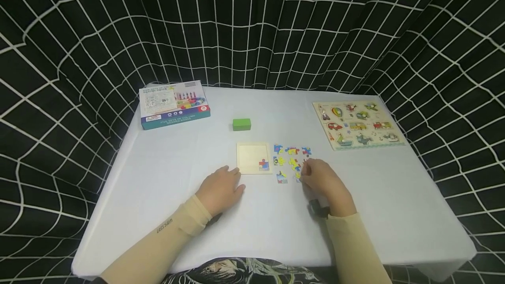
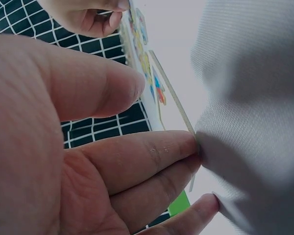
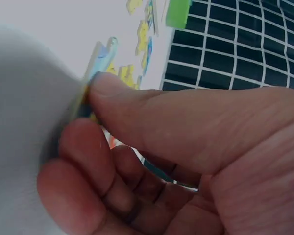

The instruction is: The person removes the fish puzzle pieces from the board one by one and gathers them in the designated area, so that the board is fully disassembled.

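Observation:
A square wooden puzzle tray [image 1: 246, 154] lies mid-table with one red-and-blue jigsaw piece [image 1: 263, 164] in its near right corner. My left hand [image 1: 221, 189] rests at the tray's near left corner, fingers extended; in the left wrist view its fingertips touch the tray's edge [image 2: 171, 90]. Right of the tray, loose jigsaw pieces [image 1: 292, 150] lie in rough rows. At their near right, my right hand [image 1: 323, 181] pinches a jigsaw piece [image 3: 102, 58] between thumb and fingers, the piece slightly tilted on the white cloth. Fingers hide much of this piece and its neighbours.
Beyond the tray sits a green block [image 1: 241, 124]. A boxed toy set [image 1: 173, 104] lies at the back left, and a wooden vehicle picture board [image 1: 359, 125] at the back right. Dark grid-patterned curtains [image 1: 252, 30] surround the white table [image 1: 177, 157].

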The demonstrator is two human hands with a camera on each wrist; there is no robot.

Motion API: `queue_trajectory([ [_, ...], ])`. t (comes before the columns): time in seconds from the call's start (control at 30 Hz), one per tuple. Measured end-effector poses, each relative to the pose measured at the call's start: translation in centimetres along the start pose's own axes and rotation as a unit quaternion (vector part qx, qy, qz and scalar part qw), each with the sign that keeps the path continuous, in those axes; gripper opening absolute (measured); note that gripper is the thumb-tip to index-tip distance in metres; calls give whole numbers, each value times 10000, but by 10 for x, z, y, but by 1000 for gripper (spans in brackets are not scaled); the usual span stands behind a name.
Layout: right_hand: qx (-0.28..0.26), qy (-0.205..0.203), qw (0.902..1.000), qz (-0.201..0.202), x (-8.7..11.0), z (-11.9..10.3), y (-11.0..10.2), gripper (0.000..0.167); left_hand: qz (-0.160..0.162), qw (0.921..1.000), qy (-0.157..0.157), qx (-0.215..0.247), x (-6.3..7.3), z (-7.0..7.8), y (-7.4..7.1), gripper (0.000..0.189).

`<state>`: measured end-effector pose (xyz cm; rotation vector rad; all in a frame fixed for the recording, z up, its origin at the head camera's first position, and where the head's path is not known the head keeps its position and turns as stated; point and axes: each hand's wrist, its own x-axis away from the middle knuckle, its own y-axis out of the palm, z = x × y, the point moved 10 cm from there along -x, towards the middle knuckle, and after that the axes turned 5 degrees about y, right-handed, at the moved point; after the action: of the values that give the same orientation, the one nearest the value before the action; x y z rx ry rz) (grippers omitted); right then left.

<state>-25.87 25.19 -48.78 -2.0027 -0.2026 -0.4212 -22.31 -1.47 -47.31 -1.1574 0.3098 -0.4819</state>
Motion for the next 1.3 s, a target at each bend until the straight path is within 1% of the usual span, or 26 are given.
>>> queue_trajectory([
  [0.1,-5,-207,9996,198,-1,-17,-2,15,10,10000,42,-14,0,1,1,45],
  [0.2,-8,-713,9965,439,-6,-48,0,12,37,10000,53,-32,0,1,1,45],
  [0.27,98,-1180,9919,464,-10,-73,6,21,42,10000,51,-53,0,1,1,45],
  [0.33,341,-1643,9850,412,-12,-95,17,31,50,10000,52,-37,-1,1,1,45],
  [0.4,584,-1967,9782,328,-13,-112,27,29,52,10000,51,13,-1,2,2,45],
  [0.43,687,-2038,9761,317,-13,-117,31,25,55,10000,60,27,-1,2,2,45],
  [0.5,862,-2064,9740,355,-14,-122,35,15,83,9999,88,60,-1,3,1,44],
  [0.57,939,-2012,9742,410,-15,-124,37,8,110,9999,109,33,-1,4,1,44],
  [0.63,960,-1959,9751,401,-15,-124,37,9,136,9998,115,-11,-1,3,0,44],
  [0.83,878,-1879,9782,67,-19,-125,39,16,159,9998,71,-51,-1,1,-1,44],
  [0.97,802,-1905,9784,71,-22,-125,39,16,125,9999,48,-28,-1,1,-1,44],
  [1.1,604,-2034,9765,372,-17,-124,37,17,81,10000,40,3,-1,1,1,44],
  [1.2,476,-2222,9712,711,-8,-125,34,17,113,9999,61,-10,-1,2,-1,44],
  [1.3,438,-2288,9681,925,0,-124,31,16,143,9999,75,-44,-1,2,-1,44],
])
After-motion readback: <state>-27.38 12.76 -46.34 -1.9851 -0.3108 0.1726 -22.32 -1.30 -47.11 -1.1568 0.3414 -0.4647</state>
